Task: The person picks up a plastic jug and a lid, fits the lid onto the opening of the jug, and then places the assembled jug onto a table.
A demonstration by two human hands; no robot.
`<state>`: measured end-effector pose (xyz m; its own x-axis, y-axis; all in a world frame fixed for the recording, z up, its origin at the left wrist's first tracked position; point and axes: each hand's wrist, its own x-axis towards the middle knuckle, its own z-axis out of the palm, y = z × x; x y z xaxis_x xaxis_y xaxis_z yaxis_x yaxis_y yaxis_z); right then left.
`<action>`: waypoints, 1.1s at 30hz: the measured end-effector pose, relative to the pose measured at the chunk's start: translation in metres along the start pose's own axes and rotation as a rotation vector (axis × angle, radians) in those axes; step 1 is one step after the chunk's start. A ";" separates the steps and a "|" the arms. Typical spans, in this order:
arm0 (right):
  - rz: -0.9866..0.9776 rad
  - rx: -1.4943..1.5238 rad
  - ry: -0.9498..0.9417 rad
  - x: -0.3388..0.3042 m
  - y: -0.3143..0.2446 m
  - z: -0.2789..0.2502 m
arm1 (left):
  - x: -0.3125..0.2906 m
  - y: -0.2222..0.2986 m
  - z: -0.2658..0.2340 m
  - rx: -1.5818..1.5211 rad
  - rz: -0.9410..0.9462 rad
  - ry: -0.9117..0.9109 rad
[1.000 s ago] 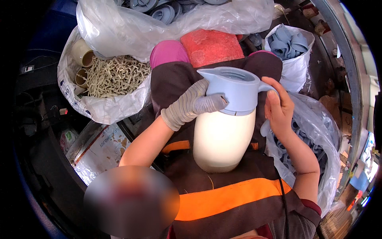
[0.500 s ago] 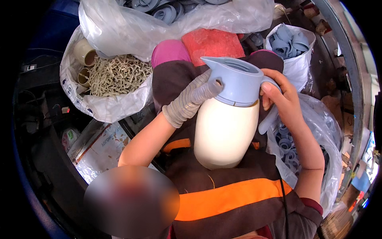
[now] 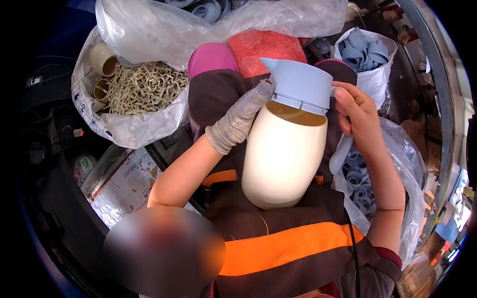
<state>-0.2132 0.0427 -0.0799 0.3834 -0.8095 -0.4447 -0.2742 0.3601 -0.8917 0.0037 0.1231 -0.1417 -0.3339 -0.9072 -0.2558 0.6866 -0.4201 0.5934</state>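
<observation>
A cream jug body (image 3: pixel 283 159) stands tilted on my lap, its mouth away from me. Above it sits a grey-blue jug top (image 3: pixel 301 82) with a pointed spout at the left, tipped up so the near rim of the body and its tan inside show. My left hand (image 3: pixel 242 115), in a grey striped glove, is closed around the left side of the body's neck, thumb by the spout; its fingers are hidden behind. With thumb and fingers bent, my right hand (image 3: pixel 358 110) grips the top's handle, whose lower end (image 3: pixel 341 155) hangs free below.
To the left, a white sack (image 3: pixel 144 130) holds cream shells and a heap of cut strips (image 3: pixel 146 92). Clear plastic (image 3: pixel 174 37) covers grey parts at the far side. Bags of grey-blue parts (image 3: pixel 362 49) and rings (image 3: pixel 357 181) stand at right, by a metal frame (image 3: pixel 439 94).
The jug top has tipped away and lifted at its near edge, opening a gap over the body. My right hand has shifted slightly right and down with the handle.
</observation>
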 end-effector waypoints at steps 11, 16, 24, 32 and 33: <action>-0.122 -0.157 -0.061 -0.003 0.014 -0.001 | -0.007 0.005 -0.002 0.207 0.034 -0.037; -0.118 -0.208 -0.120 -0.004 0.020 -0.011 | -0.009 0.011 0.007 0.321 -0.041 -0.061; 0.015 -0.198 -0.256 -0.010 0.003 -0.014 | -0.013 0.013 0.017 0.378 -0.031 -0.059; 0.084 -0.145 -0.506 0.002 -0.014 -0.035 | -0.011 0.013 -0.001 0.435 0.022 -0.031; 0.060 -0.168 -0.473 0.000 -0.017 -0.040 | -0.011 0.019 -0.009 0.228 0.050 -0.026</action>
<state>-0.2433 0.0181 -0.0613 0.7094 -0.4773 -0.5186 -0.4310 0.2885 -0.8550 0.0262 0.1246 -0.1344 -0.3213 -0.9247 -0.2040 0.5400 -0.3559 0.7627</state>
